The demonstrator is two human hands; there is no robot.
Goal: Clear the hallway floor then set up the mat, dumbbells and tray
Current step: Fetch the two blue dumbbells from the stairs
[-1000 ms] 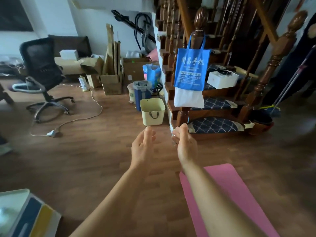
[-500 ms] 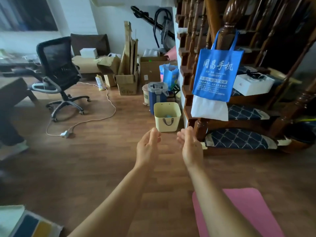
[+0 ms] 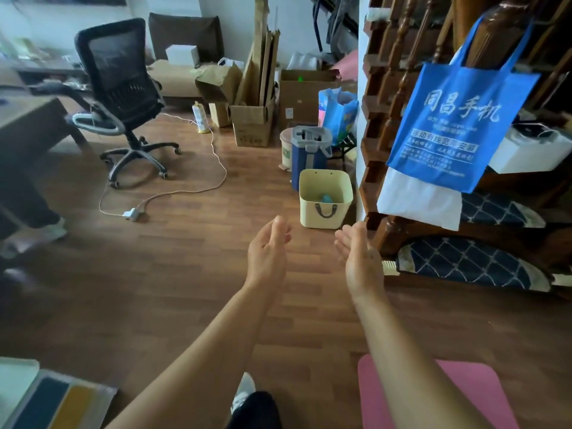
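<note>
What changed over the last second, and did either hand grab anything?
The person stepped forward toward the yellow basket by the stairs, so the pink mat slid down to the frame's lower edge. The left hand and right hand, close together a second ago, have drawn apart. Neither took hold of anything: both stay open and empty. Basket, blue bag and office chair have not moved.
</note>
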